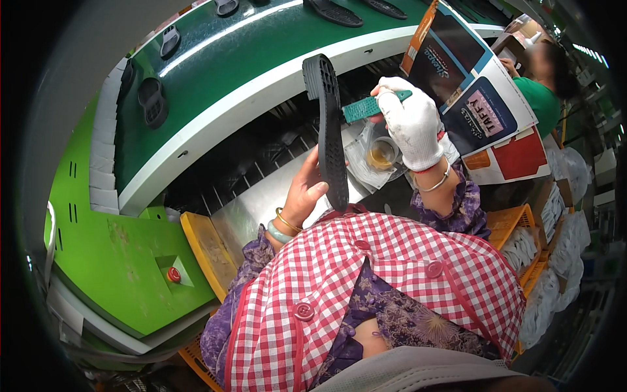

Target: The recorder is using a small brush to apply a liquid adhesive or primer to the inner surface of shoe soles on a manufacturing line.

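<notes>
Head view: the left hand has its grip closed on the lower half of a black sole, thumb by the near edge. From that grip the sole stands up on edge toward 1 o'clock, its ridged end at the top, its lower tip near the checked apron. At 2 o'clock from the left hand, the gloved right hand has its grip curled tight around a green strip. The sole lies at 9 o'clock from that grip; the strip points at it, its end right beside the sole's edge, though I cannot tell if they touch. At 7 o'clock from the right hand, a cup with yellowish contents sits low down. Toward 11 o'clock, more soles lie on a green belt.
</notes>
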`<move>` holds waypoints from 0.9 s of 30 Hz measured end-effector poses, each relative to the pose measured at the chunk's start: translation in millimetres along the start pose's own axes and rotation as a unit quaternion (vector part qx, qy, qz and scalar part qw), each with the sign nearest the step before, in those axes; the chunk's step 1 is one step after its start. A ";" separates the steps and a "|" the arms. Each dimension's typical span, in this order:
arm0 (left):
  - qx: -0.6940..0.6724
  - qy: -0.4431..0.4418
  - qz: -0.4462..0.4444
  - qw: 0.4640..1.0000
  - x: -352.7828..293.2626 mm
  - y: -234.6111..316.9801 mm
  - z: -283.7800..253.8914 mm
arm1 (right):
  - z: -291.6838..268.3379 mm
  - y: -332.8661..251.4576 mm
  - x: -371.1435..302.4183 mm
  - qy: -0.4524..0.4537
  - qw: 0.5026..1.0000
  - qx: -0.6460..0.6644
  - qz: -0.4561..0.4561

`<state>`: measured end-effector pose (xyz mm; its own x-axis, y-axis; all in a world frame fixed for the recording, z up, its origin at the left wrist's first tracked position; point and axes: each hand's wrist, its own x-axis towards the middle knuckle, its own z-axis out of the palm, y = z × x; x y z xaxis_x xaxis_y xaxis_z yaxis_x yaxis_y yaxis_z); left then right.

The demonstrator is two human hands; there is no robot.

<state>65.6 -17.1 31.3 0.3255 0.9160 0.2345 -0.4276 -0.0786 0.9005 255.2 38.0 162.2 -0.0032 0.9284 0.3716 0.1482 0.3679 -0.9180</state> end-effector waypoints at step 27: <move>-0.554 -0.003 0.009 0.833 5.9 24.5 -23.0 | -13.7 6.3 -15.6 0.091 0.853 0.514 0.021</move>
<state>37.7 -4.6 46.3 0.3127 0.9165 0.2495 -0.9470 0.3210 0.0076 269.7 25.1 152.5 0.1476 0.9528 0.2654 -0.8007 0.2727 -0.5334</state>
